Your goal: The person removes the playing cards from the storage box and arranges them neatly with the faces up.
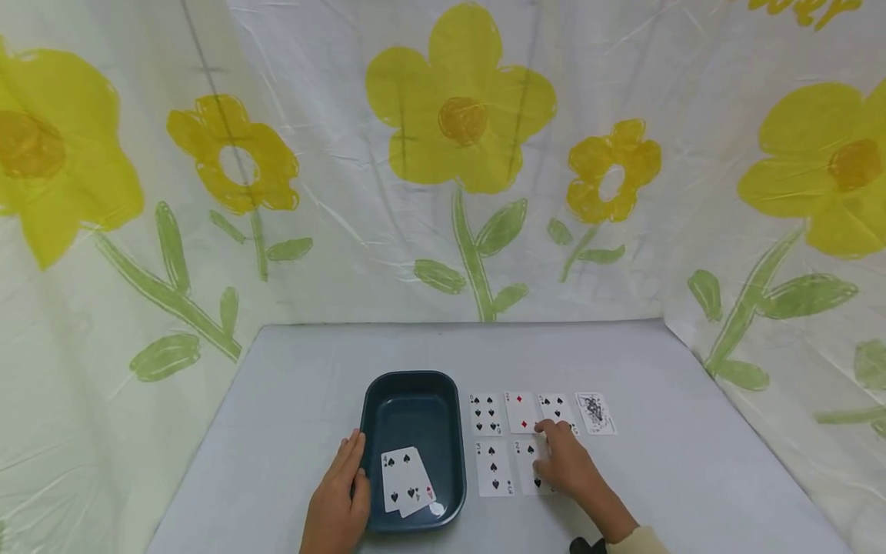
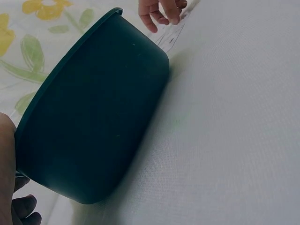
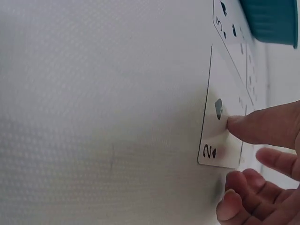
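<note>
My left hand (image 1: 338, 492) lies along the left side of a dark teal tray (image 1: 374, 396), fingers fairly straight against its rim. Inside the tray, a four of spades (image 1: 393, 481) overlaps another card with a red corner mark. Over the lower row of cards hovers my right hand (image 1: 567, 462). One of its fingertips (image 3: 236, 125) touches the two of spades (image 3: 211, 136) in the right wrist view, while the other fingers bend loosely beside it. In the head view, its index finger reaches over the lower edge between the two of diamonds (image 1: 517, 412) and a spade card (image 1: 552, 404).
Left of the two of spades lies a three of spades (image 1: 493, 471). Above it is a six of spades (image 1: 486, 415), and a card with a black-and-white figure (image 1: 595, 414) ends the upper row. A flower-printed curtain (image 1: 332, 285) stands behind the white tabletop (image 1: 291, 369).
</note>
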Demonstrator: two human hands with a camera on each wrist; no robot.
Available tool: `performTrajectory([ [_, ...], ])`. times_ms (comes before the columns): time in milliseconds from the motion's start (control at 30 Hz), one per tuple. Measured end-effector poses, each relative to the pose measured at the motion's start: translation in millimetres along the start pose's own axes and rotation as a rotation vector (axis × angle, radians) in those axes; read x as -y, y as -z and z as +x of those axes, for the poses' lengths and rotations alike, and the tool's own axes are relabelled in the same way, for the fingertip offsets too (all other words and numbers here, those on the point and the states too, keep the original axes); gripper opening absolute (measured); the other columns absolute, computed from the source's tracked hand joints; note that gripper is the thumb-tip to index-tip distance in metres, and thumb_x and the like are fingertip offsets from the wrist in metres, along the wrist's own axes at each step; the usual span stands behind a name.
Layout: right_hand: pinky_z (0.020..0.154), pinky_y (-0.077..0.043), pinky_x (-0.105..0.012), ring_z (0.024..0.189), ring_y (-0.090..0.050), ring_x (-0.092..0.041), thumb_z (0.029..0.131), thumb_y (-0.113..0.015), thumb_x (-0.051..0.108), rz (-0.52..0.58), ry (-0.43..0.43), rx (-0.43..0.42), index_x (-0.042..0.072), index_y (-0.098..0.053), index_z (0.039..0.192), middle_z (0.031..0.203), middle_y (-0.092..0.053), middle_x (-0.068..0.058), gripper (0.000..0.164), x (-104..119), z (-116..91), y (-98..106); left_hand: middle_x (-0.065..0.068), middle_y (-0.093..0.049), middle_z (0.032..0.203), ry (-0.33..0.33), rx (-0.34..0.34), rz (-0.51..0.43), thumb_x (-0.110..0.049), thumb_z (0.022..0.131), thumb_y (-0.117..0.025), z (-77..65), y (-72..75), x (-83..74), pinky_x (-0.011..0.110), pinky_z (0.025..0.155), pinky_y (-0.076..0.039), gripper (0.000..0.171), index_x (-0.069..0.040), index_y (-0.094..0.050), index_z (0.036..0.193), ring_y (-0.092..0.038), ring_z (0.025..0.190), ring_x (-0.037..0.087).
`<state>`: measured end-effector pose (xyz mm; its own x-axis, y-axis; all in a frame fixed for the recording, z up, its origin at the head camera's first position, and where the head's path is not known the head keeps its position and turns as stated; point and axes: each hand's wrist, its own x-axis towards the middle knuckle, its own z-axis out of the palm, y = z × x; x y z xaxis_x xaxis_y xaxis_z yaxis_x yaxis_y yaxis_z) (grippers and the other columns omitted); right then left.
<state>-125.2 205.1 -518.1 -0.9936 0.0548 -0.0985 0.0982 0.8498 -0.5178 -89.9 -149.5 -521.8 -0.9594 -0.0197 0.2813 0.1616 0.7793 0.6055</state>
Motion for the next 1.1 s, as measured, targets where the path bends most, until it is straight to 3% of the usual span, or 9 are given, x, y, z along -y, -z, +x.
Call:
performTrajectory([
  [200, 0.061, -0.051, -0.033, 0.079, -0.053, -0.022, 0.076, -0.078, 0.0, 0.039, -0.033, 0.008, -0.002, -0.055, 0.127, 0.097, -0.054, -0.011, 0.056, 3.2, 1.4, 1.9, 0.014, -0.046, 0.151, 0.002, 0.004, -0.005, -0.003, 0.095, -0.055, 0.8, -0.8, 1.6, 0.052, 0.109, -0.038, 0.05, 0.003, -0.049, 0.145, -0.042, 0.139, 0.035],
  [367, 0.059, -0.049, -0.033, 0.075, -0.053, -0.021, 0.076, -0.072, -0.006, 0.13, -0.015, 0.002, -0.003, -0.056, 0.123, 0.089, -0.054, -0.008, 0.05, 9.4, 3.7, 2.7, 0.014, -0.046, 0.151, 0.003, 0.006, -0.001, -0.003, 0.095, -0.055, 0.5, -1.7, 2.9, 0.052, 0.109, -0.038, 0.05, 0.003, -0.049, 0.145, -0.042, 0.139, 0.035],
  [433, 0.058, -0.048, -0.032, 0.074, -0.052, -0.02, 0.079, -0.069, -0.006, 0.217, -0.013, -0.005, -0.002, -0.057, 0.121, 0.087, -0.053, -0.007, 0.044, 14.6, 5.3, 4.4, 0.014, -0.046, 0.151, -0.001, 0.006, -0.002, -0.003, 0.095, -0.055, 0.7, -1.9, 2.9, 0.052, 0.109, -0.038, 0.05, 0.003, -0.049, 0.145, -0.042, 0.139, 0.035],
  [533, 0.057, -0.05, -0.031, 0.073, -0.056, -0.02, 0.085, -0.064, -0.003, 0.458, -0.049, 0.028, -0.004, -0.055, 0.122, 0.088, -0.055, -0.008, 0.038, 26.2, 8.4, 8.2, 0.013, -0.046, 0.152, -0.007, 0.003, -0.005, -0.003, 0.095, -0.055, 1.3, -1.5, 3.0, 0.052, 0.109, -0.038, 0.05, 0.003, -0.049, 0.145, -0.041, 0.14, 0.034],
  [700, 0.077, -0.06, -0.038, 0.089, -0.067, -0.028, 0.097, -0.057, 0.005, 0.971, -0.109, 0.234, -0.009, -0.043, 0.136, 0.111, -0.06, -0.025, 0.044, 52.1, 14.0, 16.4, 0.014, -0.046, 0.151, -0.006, 0.003, -0.013, -0.002, 0.095, -0.055, 2.1, 0.5, 1.6, 0.052, 0.11, -0.037, 0.05, 0.003, -0.049, 0.145, -0.041, 0.14, 0.034],
  [800, 0.091, -0.057, -0.043, 0.102, -0.068, -0.032, 0.101, -0.055, 0.008, 1.178, -0.117, 0.386, -0.009, -0.037, 0.141, 0.126, -0.056, -0.031, 0.047, 68.9, 15.2, 18.1, 0.014, -0.046, 0.152, -0.001, 0.011, -0.014, -0.003, 0.095, -0.054, 2.0, 0.7, 1.1, 0.053, 0.11, -0.037, 0.05, 0.003, -0.049, 0.145, -0.041, 0.14, 0.035],
  [933, 0.096, -0.053, -0.047, 0.112, -0.065, -0.038, 0.102, -0.053, 0.008, 1.282, -0.091, 0.561, -0.008, -0.035, 0.143, 0.138, -0.049, -0.033, 0.047, 92.4, 14.3, 14.3, 0.013, -0.046, 0.151, 0.001, 0.01, -0.008, -0.003, 0.095, -0.055, 0.7, -0.5, 2.8, 0.051, 0.109, -0.038, 0.05, 0.003, -0.05, 0.144, -0.042, 0.139, 0.035],
  [1100, 0.101, -0.049, -0.052, 0.125, -0.052, -0.05, 0.104, -0.051, 0.012, 1.255, -0.046, 0.68, -0.007, -0.037, 0.142, 0.148, -0.036, -0.036, 0.045, 117.7, 13.8, 3.8, 0.013, -0.047, 0.15, -0.006, -0.006, -0.01, -0.003, 0.095, -0.056, 0.7, -1.9, 3.6, 0.051, 0.109, -0.038, 0.05, 0.003, -0.051, 0.144, -0.043, 0.138, 0.035],
])
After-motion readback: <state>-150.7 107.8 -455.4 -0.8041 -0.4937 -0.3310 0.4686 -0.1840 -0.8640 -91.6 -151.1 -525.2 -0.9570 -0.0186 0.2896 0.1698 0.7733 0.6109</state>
